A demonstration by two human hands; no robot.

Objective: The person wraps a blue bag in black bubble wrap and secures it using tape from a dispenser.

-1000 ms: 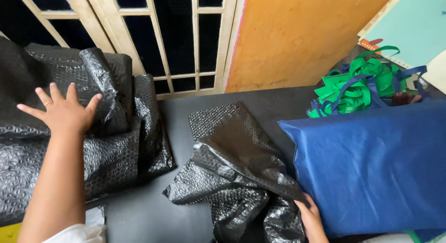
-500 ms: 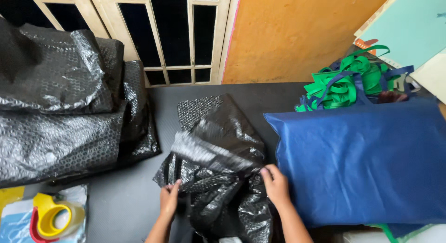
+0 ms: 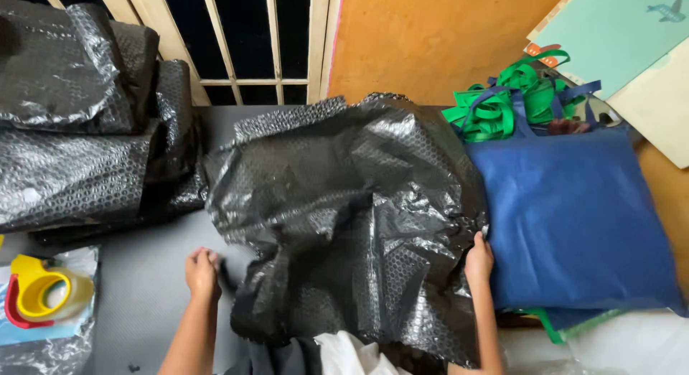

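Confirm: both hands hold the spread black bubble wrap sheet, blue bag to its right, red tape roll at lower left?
Not quite. The head view shows the tape roll at lower left is yellow, sitting on a red dispenser. The rest holds: the left hand and right hand grip the spread black bubble wrap sheet, with the blue bag to its right.

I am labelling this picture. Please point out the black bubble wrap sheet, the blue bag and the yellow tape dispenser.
black bubble wrap sheet (image 3: pixel 344 203): head view, its crinkled middle.
blue bag (image 3: pixel 574 217): head view, flat front.
yellow tape dispenser (image 3: pixel 32 285): head view, yellow ring.
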